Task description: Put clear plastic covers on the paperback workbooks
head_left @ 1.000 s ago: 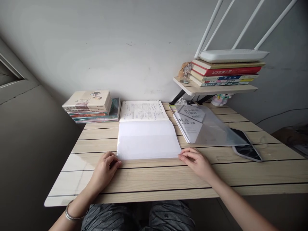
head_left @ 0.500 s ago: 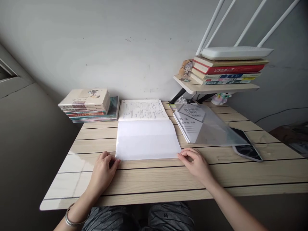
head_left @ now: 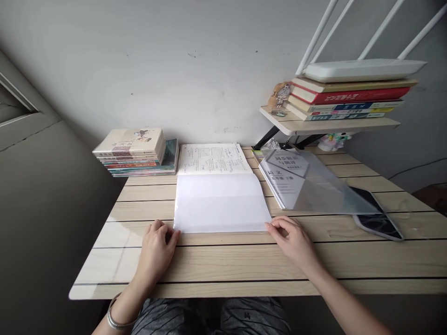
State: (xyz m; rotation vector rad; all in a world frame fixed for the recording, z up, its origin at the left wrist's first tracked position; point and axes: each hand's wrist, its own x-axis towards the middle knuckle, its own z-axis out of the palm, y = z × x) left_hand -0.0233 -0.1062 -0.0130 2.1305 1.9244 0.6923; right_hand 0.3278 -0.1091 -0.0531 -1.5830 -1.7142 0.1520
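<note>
An open workbook (head_left: 218, 159) lies on the slatted wooden table, its far page full of print and handwriting. Its near half is a blank white page (head_left: 223, 202), flat and smooth. At that page's near left corner, the thumb and fingers of my left hand (head_left: 158, 246) are closed in a pinch. My right hand (head_left: 291, 239) pinches the near right corner in the same way. A thin clear edge seems to show along the page's near side. Right of the workbook lies another book (head_left: 284, 174), partly under a translucent plastic sheet (head_left: 324, 193).
A stack of books (head_left: 131, 146) stands at the back left against the wall. At the right a phone (head_left: 379, 218) lies partly beneath the plastic sheet. Above it, a small raised shelf (head_left: 328, 124) carries books and a white router (head_left: 363, 70) with tall antennas.
The camera view has turned slightly left, so everything appears farther right. Both hands stay at the same page corners, and the workbook lies as before.
</note>
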